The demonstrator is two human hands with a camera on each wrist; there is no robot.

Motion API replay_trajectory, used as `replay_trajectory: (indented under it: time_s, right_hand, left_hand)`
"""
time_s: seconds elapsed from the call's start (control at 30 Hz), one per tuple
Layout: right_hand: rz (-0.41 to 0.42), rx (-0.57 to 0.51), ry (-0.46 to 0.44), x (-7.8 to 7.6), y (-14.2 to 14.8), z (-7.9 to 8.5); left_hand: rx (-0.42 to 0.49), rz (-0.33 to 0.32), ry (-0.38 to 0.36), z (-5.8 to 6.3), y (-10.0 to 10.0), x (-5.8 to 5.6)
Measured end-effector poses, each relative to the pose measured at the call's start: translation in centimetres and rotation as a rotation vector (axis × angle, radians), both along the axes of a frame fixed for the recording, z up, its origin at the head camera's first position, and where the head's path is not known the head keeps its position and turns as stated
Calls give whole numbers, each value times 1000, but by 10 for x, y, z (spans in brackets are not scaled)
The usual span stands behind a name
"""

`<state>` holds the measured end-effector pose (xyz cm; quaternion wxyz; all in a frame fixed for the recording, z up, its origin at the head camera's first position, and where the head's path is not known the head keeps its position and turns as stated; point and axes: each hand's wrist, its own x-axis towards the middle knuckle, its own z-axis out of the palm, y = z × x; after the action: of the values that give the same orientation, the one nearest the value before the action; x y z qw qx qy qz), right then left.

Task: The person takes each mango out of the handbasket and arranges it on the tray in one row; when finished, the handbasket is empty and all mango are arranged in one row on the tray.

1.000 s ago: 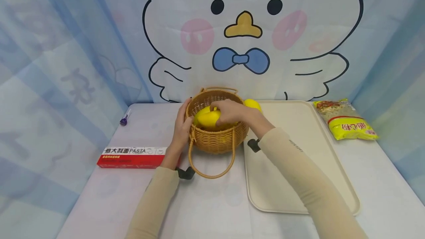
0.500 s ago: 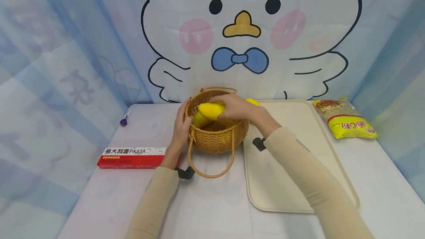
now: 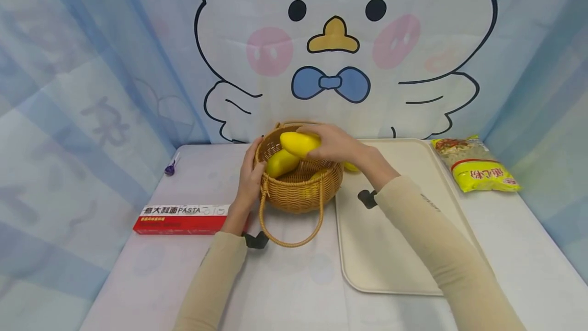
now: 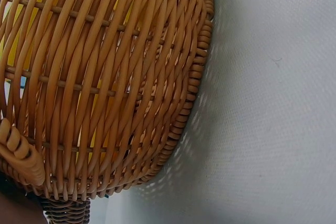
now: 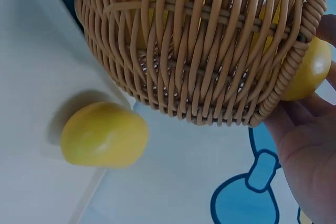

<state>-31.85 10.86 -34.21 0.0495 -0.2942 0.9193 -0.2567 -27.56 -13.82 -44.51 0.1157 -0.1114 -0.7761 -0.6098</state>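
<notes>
Plainly, yellow fruit held in right hand, between thumb and fingers, left hand gripping basket.

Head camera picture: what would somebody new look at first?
Probably the huge white cartoon creature with a blue bow tie, on the pale blue curtain at the back. Then perhaps the round brown wicker basket below it, where the right hand holds a smooth, oval yellow fruit at the top.
</notes>
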Motion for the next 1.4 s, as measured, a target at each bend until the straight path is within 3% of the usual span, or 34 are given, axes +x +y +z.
replay_trajectory:
  time_s: [0.23,0.8,1.1,1.4]
  right_hand:
    - [-34,-47,40,2,10,8]
    - [-174,-124,111,1,46,9]
    - [-208,-143,130,-1,65,3]
    - [-268,-165,91,-2,84,-11]
  left_hand:
    - [-14,24,21,-7,0,-2]
    - [14,4,21,-5,1,-1]
    - [6,7,37,-7,1,-4]
    - [8,6,31,-8,0,-4]
